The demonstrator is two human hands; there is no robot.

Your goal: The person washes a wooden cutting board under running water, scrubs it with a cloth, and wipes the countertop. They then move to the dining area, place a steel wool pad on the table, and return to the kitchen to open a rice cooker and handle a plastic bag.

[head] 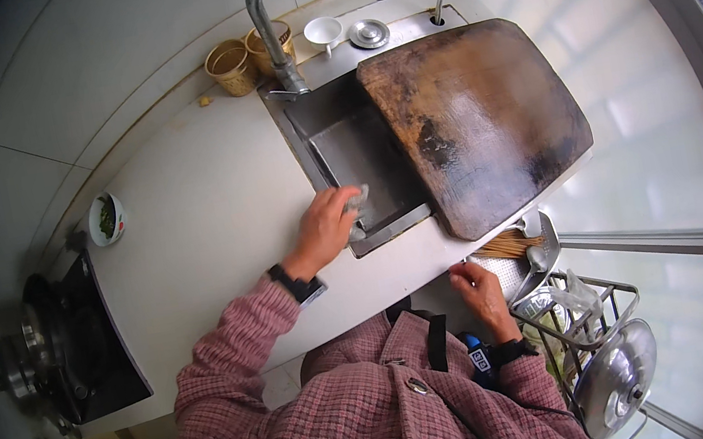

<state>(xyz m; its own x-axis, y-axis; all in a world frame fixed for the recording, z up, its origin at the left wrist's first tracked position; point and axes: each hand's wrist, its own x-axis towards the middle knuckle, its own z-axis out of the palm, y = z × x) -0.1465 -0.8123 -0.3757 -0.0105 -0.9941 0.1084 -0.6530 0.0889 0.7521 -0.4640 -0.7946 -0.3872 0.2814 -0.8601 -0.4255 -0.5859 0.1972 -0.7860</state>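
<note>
My left hand [323, 230] is closed on a greyish cloth [356, 200] at the near left rim of the metal sink [365, 168]. A large, dark wooden cutting board [483, 126] with a wet-looking surface covers the right part of the sink. My right hand [479, 292] hangs just off the counter's front edge, below the board's near corner, its fingers curled; whether it holds anything I cannot tell. Over the sink arches a chrome faucet [270, 29].
Behind the sink stand golden cups [232, 68], a white cup [324, 32] and a metal sink strainer [369, 34]. On the left are a bowl with greens [107, 219] and a stove [99, 348]. Chopsticks [511, 245], a metal rack [596, 324] and a pot lid [618, 377] are at the right.
</note>
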